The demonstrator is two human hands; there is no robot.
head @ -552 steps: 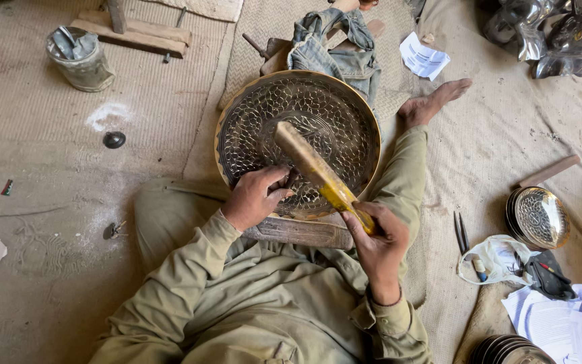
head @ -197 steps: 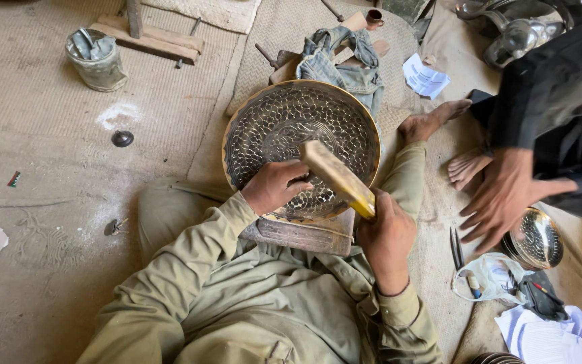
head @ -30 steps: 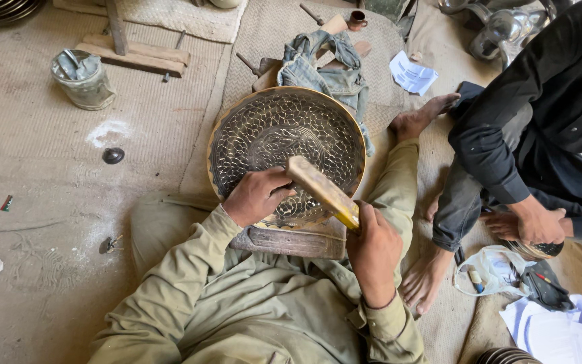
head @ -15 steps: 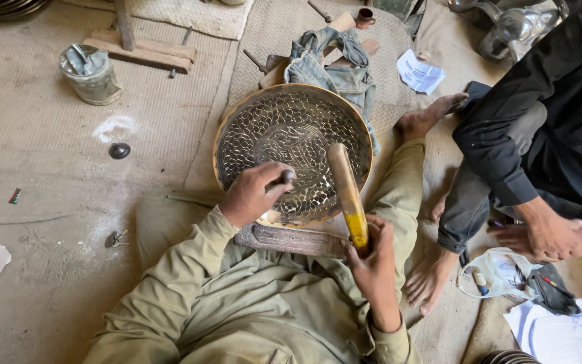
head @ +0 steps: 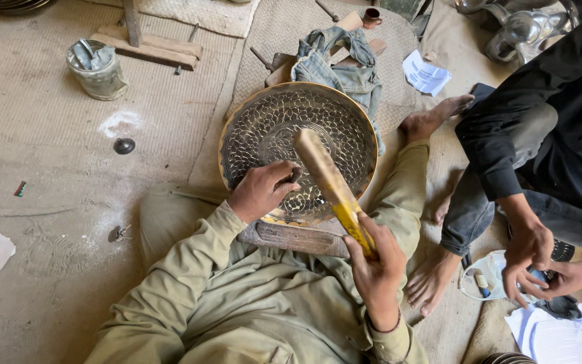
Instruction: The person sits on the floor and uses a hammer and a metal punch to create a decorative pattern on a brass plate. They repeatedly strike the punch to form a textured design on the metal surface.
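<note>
— Where is the punch?
— Pinched in the left hand (head: 261, 191) fingers, tip on the engraved brass tray (head: 264, 128) across the lap.
— And the right hand (head: 377, 259)?
— Clamped around the wooden mallet (head: 328, 178), raised above the tray.

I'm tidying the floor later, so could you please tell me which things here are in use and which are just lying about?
In use: left hand holding a small punch; right hand gripping the wooden mallet; patterned metal tray; wooden block.

Lying about: tin can; denim cloth; folded paper; wooden planks.
</note>
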